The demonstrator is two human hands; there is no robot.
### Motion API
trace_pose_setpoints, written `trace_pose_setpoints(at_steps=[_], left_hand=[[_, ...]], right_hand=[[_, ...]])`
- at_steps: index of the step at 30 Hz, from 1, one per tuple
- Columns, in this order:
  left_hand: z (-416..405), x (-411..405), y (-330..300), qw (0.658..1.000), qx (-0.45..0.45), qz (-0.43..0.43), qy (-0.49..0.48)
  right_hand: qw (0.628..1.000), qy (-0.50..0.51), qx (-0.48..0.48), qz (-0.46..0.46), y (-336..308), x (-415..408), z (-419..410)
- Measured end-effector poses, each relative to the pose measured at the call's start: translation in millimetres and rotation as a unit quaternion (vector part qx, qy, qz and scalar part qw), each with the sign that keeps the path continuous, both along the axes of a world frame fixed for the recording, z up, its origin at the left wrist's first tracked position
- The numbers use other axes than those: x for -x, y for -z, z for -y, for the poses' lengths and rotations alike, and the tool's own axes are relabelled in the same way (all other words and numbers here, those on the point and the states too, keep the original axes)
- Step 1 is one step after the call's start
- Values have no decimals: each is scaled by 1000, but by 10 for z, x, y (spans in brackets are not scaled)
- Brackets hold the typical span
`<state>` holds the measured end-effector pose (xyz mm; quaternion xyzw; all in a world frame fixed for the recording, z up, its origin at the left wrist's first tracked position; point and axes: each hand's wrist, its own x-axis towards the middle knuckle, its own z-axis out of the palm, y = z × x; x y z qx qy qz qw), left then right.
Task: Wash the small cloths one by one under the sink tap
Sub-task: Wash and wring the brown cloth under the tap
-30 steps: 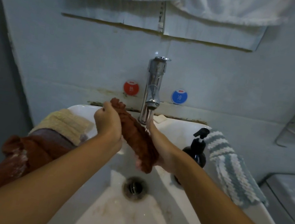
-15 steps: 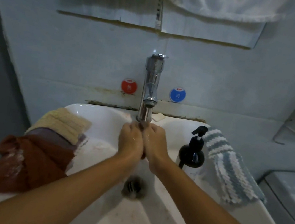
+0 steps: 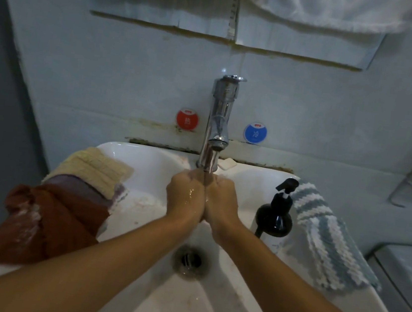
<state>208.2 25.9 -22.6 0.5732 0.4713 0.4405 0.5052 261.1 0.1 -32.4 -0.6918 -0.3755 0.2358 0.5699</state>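
So my left hand (image 3: pixel 186 197) and right hand (image 3: pixel 221 201) were fisted together under the tap (image 3: pixel 218 121), whatever cloth they squeezed hidden, the cloth pile (image 3: pixel 71 191) left of the tap seemingly unwashed, the striped cloth (image 3: pixel 325 232) right of it apparently done
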Motion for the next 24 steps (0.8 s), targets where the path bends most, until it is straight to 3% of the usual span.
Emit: trace_pose_setpoints(at_steps=[4, 7, 9, 12, 15, 18, 21, 24], left_hand=[[-38, -12, 3, 998, 58, -3, 6], [-29, -33, 32, 996, 90, -8, 19], [-22, -25, -9, 993, 116, 1, 27], [-10, 55, -113, 971, 207, 88, 77], [-3, 146, -145, 954, 232, 153, 117], [64, 118, -88, 960, 190, 163, 125], [134, 33, 6, 982, 85, 129, 108], [85, 7, 60, 992, -53, 108, 45]], right_hand=[[994, -12, 35, 100, -6, 8, -1], [992, -15, 43, 117, 37, 7, 4], [996, 2, 54, 67, 50, -12, 2], [995, 17, 45, -90, -30, -55, 34], [989, 9, 16, -145, -133, -105, 92], [986, 33, -30, -158, -147, -109, 52], [986, 37, -67, -150, -135, -106, 33], [997, 20, -62, -30, -80, -72, 37]])
